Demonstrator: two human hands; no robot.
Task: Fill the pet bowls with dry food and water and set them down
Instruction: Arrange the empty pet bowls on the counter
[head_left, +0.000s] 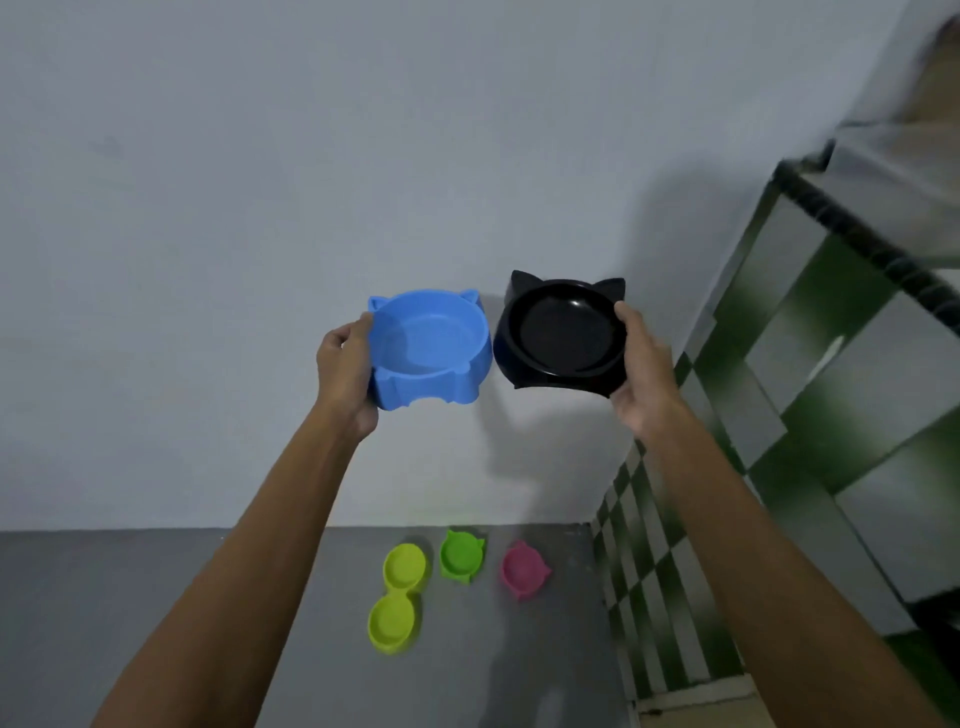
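Observation:
My left hand (345, 376) grips the left rim of a blue cat-eared bowl (431, 348), held up in the air in front of the wall. Beside it, my right hand (641, 374) grips the right rim of a black cat-eared bowl (563, 332), tilted toward me. Both bowls look empty inside. Down on the grey floor stand a yellow-green double bowl (397, 597), a green cat-eared bowl (461, 556) and a pink cat-eared bowl (523, 569), all empty.
A pale wall (260, 208) rises behind the bowls. At the right a counter with a dark edge (857, 234) and green-and-white checkered tiles (779, 415) runs down to the floor (104, 597).

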